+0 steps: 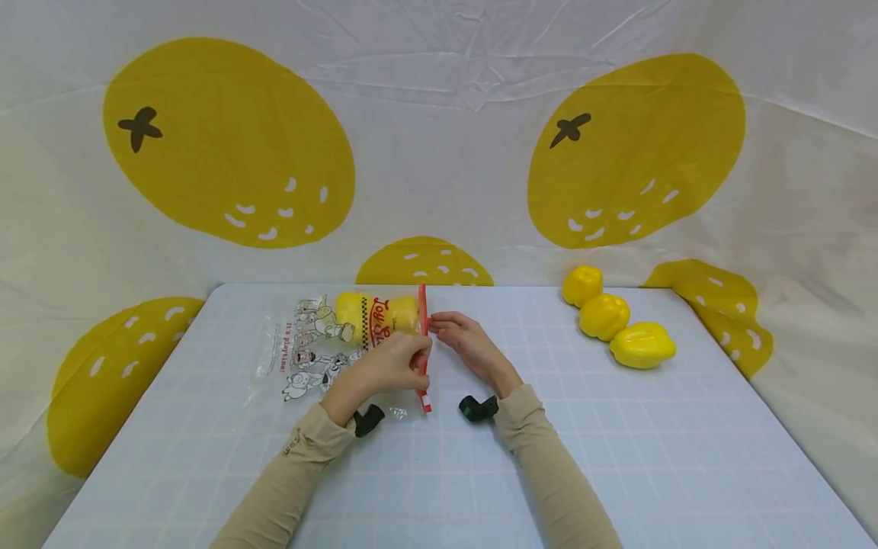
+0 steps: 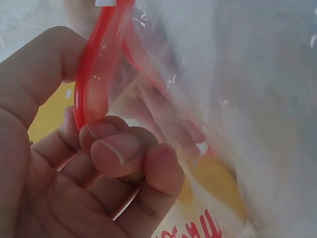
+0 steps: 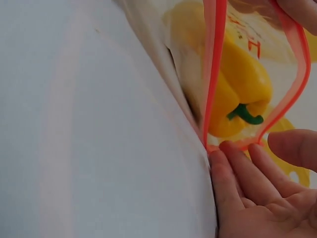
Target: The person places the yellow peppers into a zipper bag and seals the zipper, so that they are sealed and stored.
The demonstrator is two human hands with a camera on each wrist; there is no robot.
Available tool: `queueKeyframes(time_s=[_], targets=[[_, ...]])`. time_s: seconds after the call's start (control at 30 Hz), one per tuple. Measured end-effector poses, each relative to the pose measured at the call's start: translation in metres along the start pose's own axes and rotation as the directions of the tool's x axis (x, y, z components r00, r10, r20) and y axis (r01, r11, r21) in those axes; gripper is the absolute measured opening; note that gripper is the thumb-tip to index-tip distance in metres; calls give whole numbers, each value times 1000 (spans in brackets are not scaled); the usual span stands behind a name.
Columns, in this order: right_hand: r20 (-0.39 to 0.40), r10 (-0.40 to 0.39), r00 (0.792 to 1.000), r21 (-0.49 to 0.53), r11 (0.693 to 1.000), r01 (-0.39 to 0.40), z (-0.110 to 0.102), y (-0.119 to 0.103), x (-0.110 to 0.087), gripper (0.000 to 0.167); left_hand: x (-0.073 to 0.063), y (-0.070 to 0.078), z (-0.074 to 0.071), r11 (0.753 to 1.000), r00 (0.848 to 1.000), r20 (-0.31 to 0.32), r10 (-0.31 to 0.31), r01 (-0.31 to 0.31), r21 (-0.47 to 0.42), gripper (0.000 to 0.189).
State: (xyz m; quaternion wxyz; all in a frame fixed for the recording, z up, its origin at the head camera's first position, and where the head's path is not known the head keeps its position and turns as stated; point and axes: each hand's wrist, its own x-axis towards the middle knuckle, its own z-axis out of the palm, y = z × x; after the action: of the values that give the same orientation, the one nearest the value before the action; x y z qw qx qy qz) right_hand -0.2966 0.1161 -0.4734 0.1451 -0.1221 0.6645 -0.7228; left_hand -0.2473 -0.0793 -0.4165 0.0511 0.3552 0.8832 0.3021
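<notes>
A clear zip bag [image 1: 318, 374], printed with cartoon figures and red lettering, lies on the table with its red zip edge [image 1: 422, 301] toward the right. My left hand [image 1: 391, 360] pinches that edge near its front end. Inside the bag is a yellow bell pepper [image 3: 243, 82] with a green stem; whether more sit behind it I cannot tell. The mouth gapes in the right wrist view. My right hand [image 1: 473, 349] has its fingers extended, and their tips [image 3: 225, 148] touch the far corner of the mouth.
Three yellow bell peppers [image 1: 604, 316] lie in a slanting row at the back right of the table [image 1: 617, 457]. A white cloth with yellow fruit prints [image 1: 439, 168] hangs behind the table and along both sides. Black wrist devices [image 1: 476, 409] sit below the hands.
</notes>
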Motion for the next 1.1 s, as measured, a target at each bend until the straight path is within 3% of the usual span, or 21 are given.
queueKeyframes(time_s=[0.17,0.4,0.7,0.87,1.1], targets=[[-17,-11,1000,-25,1000,10,-1,-4,1,39,1,2,1,1000,1000,10,6,-6,2,25],[8,66,998,-125,990,-65,0,-11,15,42,0,4,3,1000,1000,13,7,-7,-1,26],[-16,89,996,-23,996,-89,-5,-14,26,43,3,5,6,1000,1000,3,12,-12,-7,26],[-20,72,997,17,997,-72,-14,-13,27,44,5,7,13,1000,999,-36,16,-16,3,24],[-38,83,996,42,996,-81,-28,-14,28,43,13,11,31,999,988,-146,42,-45,-20,25]])
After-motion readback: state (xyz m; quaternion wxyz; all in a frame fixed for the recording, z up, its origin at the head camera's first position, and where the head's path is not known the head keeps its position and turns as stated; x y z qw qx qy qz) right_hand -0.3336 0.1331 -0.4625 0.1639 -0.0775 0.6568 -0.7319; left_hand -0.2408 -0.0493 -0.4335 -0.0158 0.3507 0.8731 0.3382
